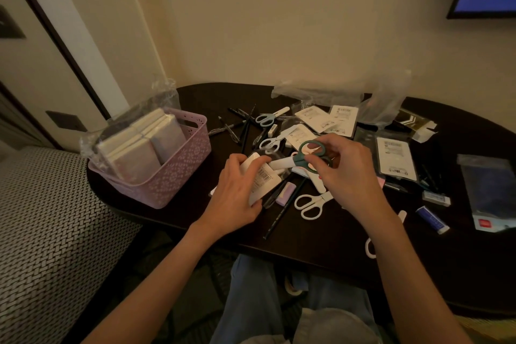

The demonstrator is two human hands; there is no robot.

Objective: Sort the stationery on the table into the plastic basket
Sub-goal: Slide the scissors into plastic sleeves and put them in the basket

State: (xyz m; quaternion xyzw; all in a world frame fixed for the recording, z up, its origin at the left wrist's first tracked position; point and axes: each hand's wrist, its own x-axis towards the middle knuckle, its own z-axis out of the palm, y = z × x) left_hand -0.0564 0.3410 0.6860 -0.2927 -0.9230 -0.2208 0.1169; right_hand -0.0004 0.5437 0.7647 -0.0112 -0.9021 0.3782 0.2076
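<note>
basket: I see the pink lattice basket (178,176) at table's (321,234) left edge, wrapped notebooks (139,145) upright inside.
left hand: left hand (237,193) grips a white barcoded packet (264,179), just right of basket.
right hand: right hand (349,170) pinches teal-handled scissors (304,156), blades capped white, above the clutter.
room: bare tabletop only along near edge; white scissors (310,204) lie just below the hands.

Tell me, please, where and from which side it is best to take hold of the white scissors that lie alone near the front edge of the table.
Probably at the neck, where the two handle loops meet the capped blades. The white scissors lie flat, loops toward the front edge, so a pinch from above seems easiest. The right hand is nearest but holds the green scissors.
</note>
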